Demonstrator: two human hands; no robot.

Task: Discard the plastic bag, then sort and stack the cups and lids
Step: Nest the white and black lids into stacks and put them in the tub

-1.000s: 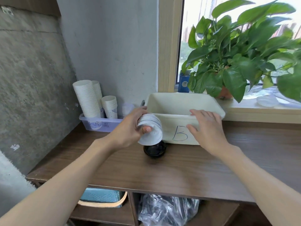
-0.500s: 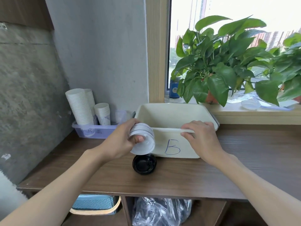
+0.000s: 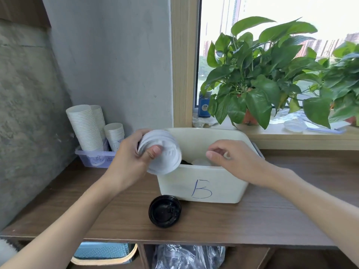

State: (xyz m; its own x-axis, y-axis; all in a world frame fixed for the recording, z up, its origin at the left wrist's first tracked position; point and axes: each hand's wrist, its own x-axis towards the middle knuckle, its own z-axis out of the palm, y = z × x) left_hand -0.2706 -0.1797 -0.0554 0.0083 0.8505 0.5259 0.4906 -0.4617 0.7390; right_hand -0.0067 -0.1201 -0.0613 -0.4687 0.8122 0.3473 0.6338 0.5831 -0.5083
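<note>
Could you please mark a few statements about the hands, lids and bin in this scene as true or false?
1. The left hand grips a stack of white lids. True.
2. The bin is marked with the letter A. False: it is marked B.
3. The black lid lies on the table in front of the bin. True.
4. The right hand rests flat on the table. False: it is over the bin's open top.

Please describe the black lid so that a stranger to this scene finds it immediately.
Find the cream plastic bin marked with a blue B on the brown wooden counter. The round black plastic lid lies just before its front left corner. Unlike the white lids in the left hand, it is black.
</note>
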